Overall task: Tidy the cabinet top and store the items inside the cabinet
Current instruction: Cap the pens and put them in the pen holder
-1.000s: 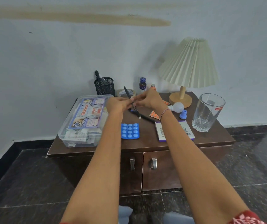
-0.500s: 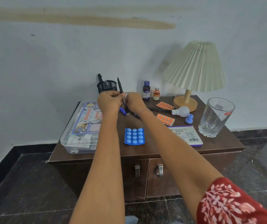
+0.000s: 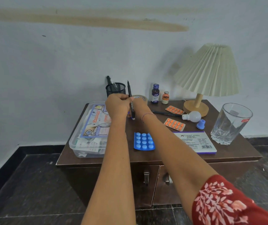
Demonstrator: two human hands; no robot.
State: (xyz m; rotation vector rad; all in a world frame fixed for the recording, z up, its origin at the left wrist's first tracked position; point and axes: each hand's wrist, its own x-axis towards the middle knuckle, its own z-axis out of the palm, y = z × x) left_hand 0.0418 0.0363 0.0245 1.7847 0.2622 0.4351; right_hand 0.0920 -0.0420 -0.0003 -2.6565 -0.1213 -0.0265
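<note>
A black pen (image 3: 129, 91) stands nearly upright between my hands, just right of the black mesh pen holder (image 3: 115, 89). My left hand (image 3: 118, 106) and my right hand (image 3: 140, 104) are both closed around its lower part, above the back of the brown cabinet top (image 3: 162, 154). On the top lie a blue blister pack (image 3: 143, 141), two orange blister packs (image 3: 174, 124), a second black pen (image 3: 165, 113), a stamp pad box (image 3: 195, 142), a white bulb (image 3: 192, 116) and a blue cap (image 3: 201, 124).
A clear first aid box (image 3: 89, 132) fills the left side. Two small bottles (image 3: 155, 94) stand at the back, with a pleated lamp (image 3: 208, 73) and a glass tumbler (image 3: 231, 123) to the right. The two cabinet doors (image 3: 146, 177) below are closed. A tape roll sits behind my hands.
Both hands have lifted the black pen off the cabinet top and turned it upright, moving it left toward the mesh holder. The camera has come closer.
</note>
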